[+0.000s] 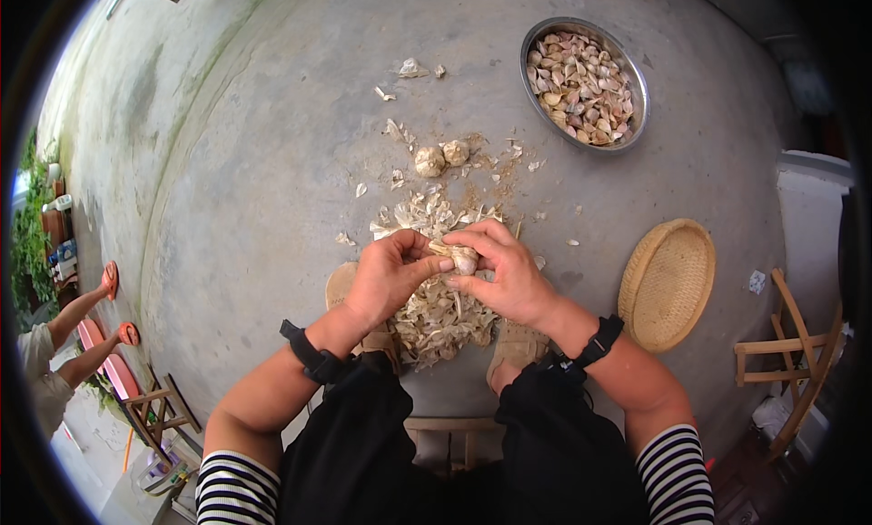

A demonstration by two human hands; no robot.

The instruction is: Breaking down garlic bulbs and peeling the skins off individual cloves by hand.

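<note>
Between my two hands is a garlic bulb [466,261] with part of its papery skin pulled loose. My left hand [390,274] pinches the dry stem and skin side between thumb and fingers. Fingers and thumb of my right hand [509,274] close around the bulb from the other side. Directly below, a heap of dry garlic skins [443,327] lies on the concrete floor between my shoes. Two whole garlic bulbs [430,162] sit just beyond the heap, side by side. A steel basin [642,126] at the far right holds many separated garlic cloves [579,89].
To my right, a shallow woven bamboo basket [671,286] leans at a tilt. Wooden folding stools [783,348] [160,412] stand at both sides. Another person's legs [88,320] in orange sandals show at the left. Loose skin scraps [412,68] dot the concrete floor [286,150].
</note>
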